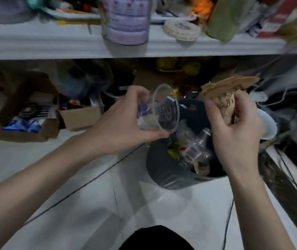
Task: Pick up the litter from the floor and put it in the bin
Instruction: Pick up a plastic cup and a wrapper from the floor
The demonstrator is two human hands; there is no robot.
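Observation:
A dark round bin [164, 170] stands on the white floor under a shelf, holding crushed clear plastic bottles [194, 147] and other scraps. My left hand [124, 129] grips a clear plastic cup [162, 110] on its side, its mouth turned toward me, just above the bin's left rim. My right hand [234, 132] is closed around a crumpled brown paper bag [229, 91], held over the bin's right side.
A white shelf [71, 44] loaded with a purple container [126, 18] and clutter overhangs the bin. Cardboard boxes [79, 118] and packets lie at the left under the shelf. Dark cables [277, 177] run along the floor at the right. A thin dark wire [82, 186] crosses the floor.

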